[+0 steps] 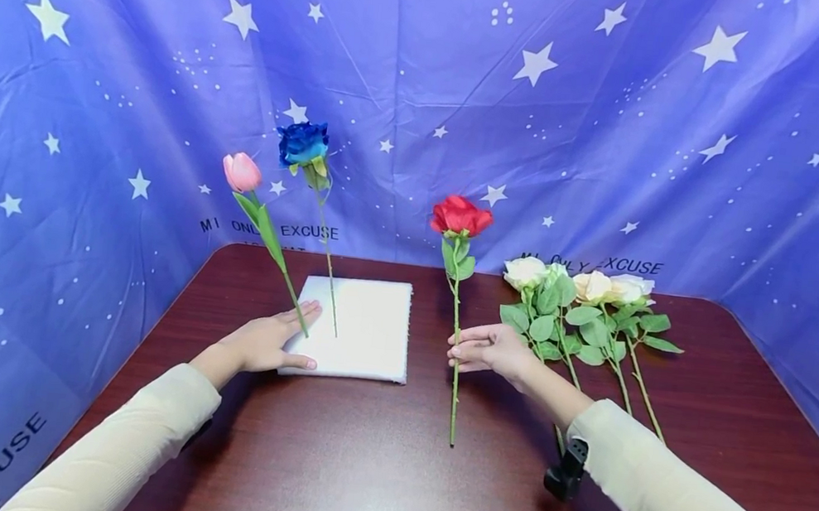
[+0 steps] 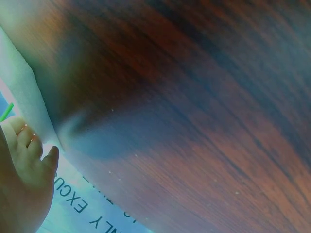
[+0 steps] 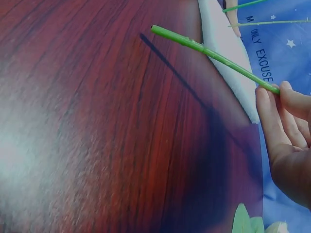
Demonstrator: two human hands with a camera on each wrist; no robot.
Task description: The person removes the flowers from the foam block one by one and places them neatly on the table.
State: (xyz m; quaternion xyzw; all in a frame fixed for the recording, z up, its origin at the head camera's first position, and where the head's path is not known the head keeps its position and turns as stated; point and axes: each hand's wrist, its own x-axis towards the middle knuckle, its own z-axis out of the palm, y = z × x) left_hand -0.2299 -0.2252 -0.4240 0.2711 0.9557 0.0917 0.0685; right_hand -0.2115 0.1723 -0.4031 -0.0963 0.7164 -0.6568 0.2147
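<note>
A red rose [image 1: 462,216] stands nearly upright in my right hand [image 1: 495,352], which pinches its green stem between thumb and fingers. In the right wrist view the stem [image 3: 214,54] runs out past the fingertips, its lower end above the table. My left hand [image 1: 267,344] lies with straight fingers on the left side of a white foam block [image 1: 371,331]. A pink tulip [image 1: 242,173] and a blue rose [image 1: 304,144] stand in that block, the tulip leaning left. The tulip's stem rises beside the left hand's fingers.
Several white and cream roses [image 1: 593,288] lie at the right of the dark wooden table [image 1: 372,468], heads toward the back, partly behind the right forearm. A blue curtain [image 1: 413,81] with white stars rises around the table's back and sides.
</note>
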